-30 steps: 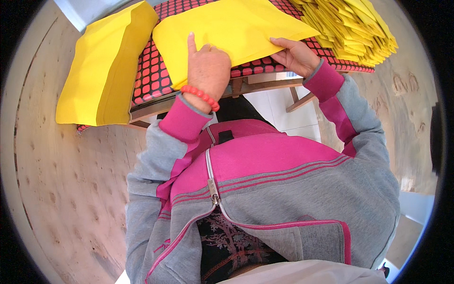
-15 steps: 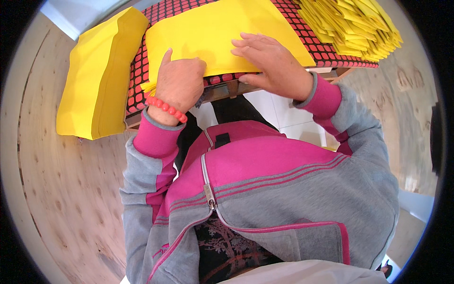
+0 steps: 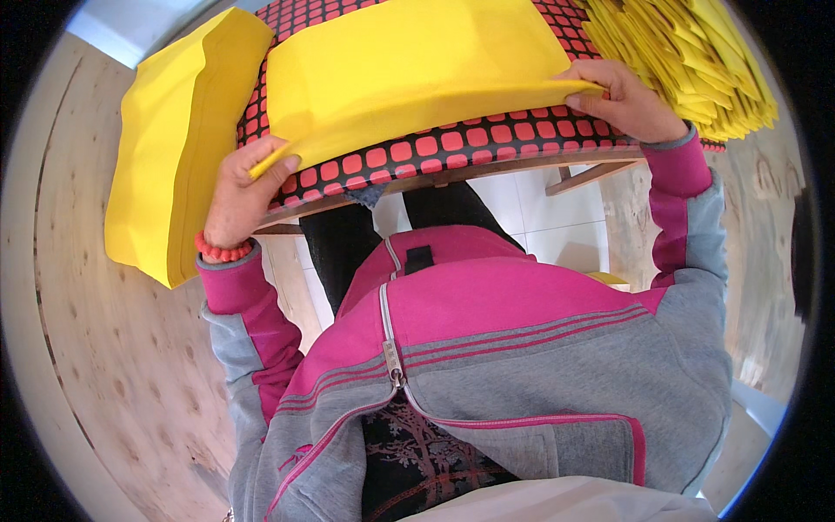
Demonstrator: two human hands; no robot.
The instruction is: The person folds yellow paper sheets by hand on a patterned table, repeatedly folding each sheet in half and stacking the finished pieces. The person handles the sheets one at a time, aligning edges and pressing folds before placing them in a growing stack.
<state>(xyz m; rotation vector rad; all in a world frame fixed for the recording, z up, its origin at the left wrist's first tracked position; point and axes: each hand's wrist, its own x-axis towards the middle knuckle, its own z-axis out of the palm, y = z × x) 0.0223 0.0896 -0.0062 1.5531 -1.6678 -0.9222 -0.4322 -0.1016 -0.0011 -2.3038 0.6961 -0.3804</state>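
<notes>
A flat yellow fabric piece (image 3: 409, 61) lies across the table in front of me, its near edge lifted slightly in a narrow fold. My left hand (image 3: 242, 191), with a red bead bracelet at the wrist, pinches the near left corner between thumb and fingers. At the near right corner, my right hand (image 3: 633, 103) is closed on the same edge, thumb below and fingers above. Between the two hands the edge runs fairly taut. Whether the piece is one layer or several, I cannot tell.
The table wears a red-and-black patterned cover (image 3: 426, 150). A thick stack of yellow fabric (image 3: 178, 148) hangs over its left side. Several folded yellow pieces (image 3: 696, 70) are heaped at the right. Wooden boards (image 3: 113, 365) flank me on the left.
My hands have moved apart, from lying over the fabric to its two near corners. Both have taken hold there, and the near edge is raised into a fold.
</notes>
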